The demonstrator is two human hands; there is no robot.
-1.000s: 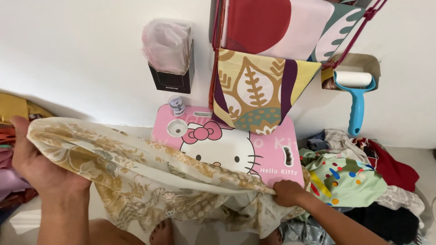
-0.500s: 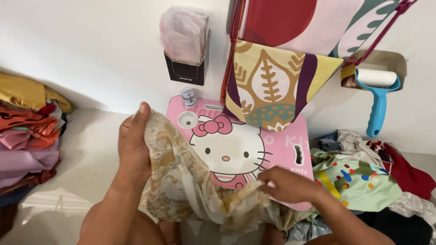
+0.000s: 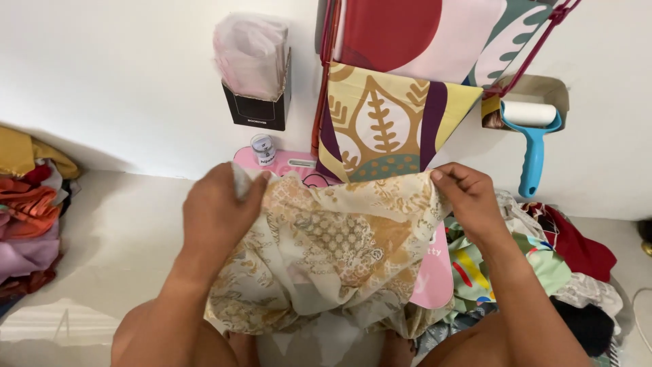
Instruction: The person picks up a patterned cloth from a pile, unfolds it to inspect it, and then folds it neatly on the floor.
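I hold a cream cloth with a gold floral print (image 3: 333,245) stretched out in front of me. My left hand (image 3: 217,211) grips its upper left corner. My right hand (image 3: 468,197) grips its upper right corner. The cloth hangs down over a pink board with a cartoon cat picture (image 3: 431,272) and hides most of it. A small clear jar (image 3: 263,149) stands on the board's far left corner.
A stack of folded fabrics (image 3: 30,217) lies at the left. A heap of mixed clothes (image 3: 543,265) lies at the right. On the wall hang patterned cloths (image 3: 387,122), a black holder with plastic bags (image 3: 255,68) and a blue lint roller (image 3: 533,136).
Both hands rose and spread the cloth wide. The right hand moved from the board's lower edge up to the cloth's top right corner. The cloth now covers the cat picture.
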